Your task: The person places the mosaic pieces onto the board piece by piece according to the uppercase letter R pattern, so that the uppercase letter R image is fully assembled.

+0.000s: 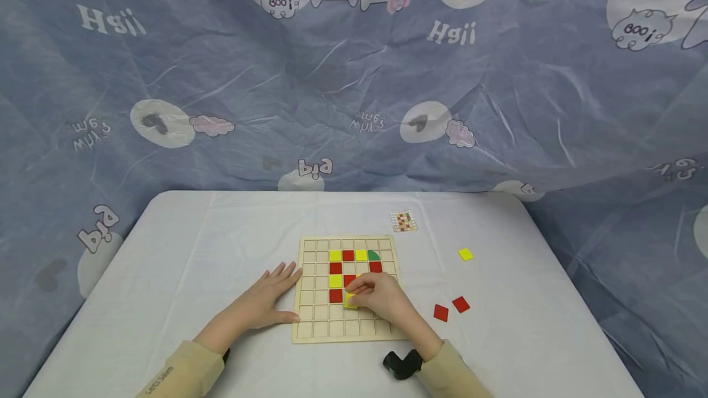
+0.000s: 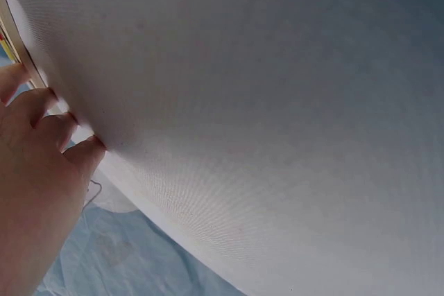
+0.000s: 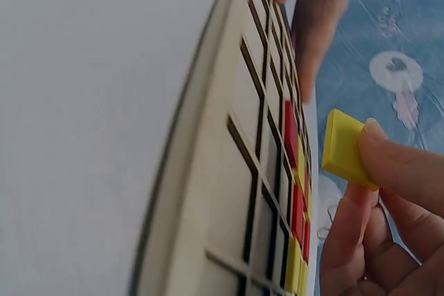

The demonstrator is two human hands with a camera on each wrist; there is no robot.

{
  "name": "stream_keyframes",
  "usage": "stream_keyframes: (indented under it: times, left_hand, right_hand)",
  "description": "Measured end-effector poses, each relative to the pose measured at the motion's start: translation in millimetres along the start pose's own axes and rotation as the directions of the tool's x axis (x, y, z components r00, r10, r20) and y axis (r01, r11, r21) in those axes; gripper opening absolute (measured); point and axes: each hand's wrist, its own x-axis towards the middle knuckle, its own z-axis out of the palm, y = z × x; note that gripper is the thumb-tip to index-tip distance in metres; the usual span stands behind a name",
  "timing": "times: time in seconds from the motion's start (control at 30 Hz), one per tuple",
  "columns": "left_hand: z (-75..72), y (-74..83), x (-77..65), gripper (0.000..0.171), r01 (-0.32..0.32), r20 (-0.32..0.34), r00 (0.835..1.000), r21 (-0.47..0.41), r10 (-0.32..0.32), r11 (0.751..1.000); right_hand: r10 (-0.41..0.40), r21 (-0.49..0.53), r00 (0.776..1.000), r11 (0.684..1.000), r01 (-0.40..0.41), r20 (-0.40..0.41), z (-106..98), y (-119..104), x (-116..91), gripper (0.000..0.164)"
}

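Note:
A wooden grid board (image 1: 311, 328) lies on the white table. Red tiles (image 1: 335, 296), yellow tiles (image 1: 335, 281) and a green piece with a rounded corner (image 1: 373, 255) fill some of its squares; my right hand hides part of the grid. Over the board, my right hand (image 1: 381, 297) pinches a yellow square tile (image 3: 343, 145) between thumb and fingertips, tilted and raised above the grid in the right wrist view. My left hand (image 1: 264, 301) rests at the board's left edge, fingers spread, fingertips and thumb right at the rim.
Right of the board lie two loose red tiles (image 1: 440, 312) and, farther back, a loose yellow tile (image 1: 466, 254). Behind the board is a small card with a coloured grid pattern (image 1: 404, 221). A patterned blue cloth (image 1: 310, 78) hangs behind the table.

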Motion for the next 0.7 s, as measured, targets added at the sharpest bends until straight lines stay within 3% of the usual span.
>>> stream_keyframes:
  times: [0.2, 0.5, 0.7]
  left_hand:
    - [0.6, -0.7, 0.4, 0.098, 0.004, -0.002, 1.000, -0.002, -0.004, 1.000]
    - [0.4, -2.5, 2.2, 0.098, -0.010, -0.011, 1.000, -0.004, 0.009, 1.000]
    - [1.6, -3.2, 2.2, 0.099, -0.001, -0.006, 1.000, 0.000, 0.001, 1.000]
  right_hand:
    - [-0.019, 0.016, 0.998, 1.000, 0.018, 0.061, 18, -4, 2, 0.012]
    - [-0.028, -0.130, 0.998, 0.991, 0.036, 0.060, 27, -7, 5, 0.005]
    - [-0.085, -0.165, 0.995, 0.982, 0.092, 0.050, 31, -5, 4, 0.006]
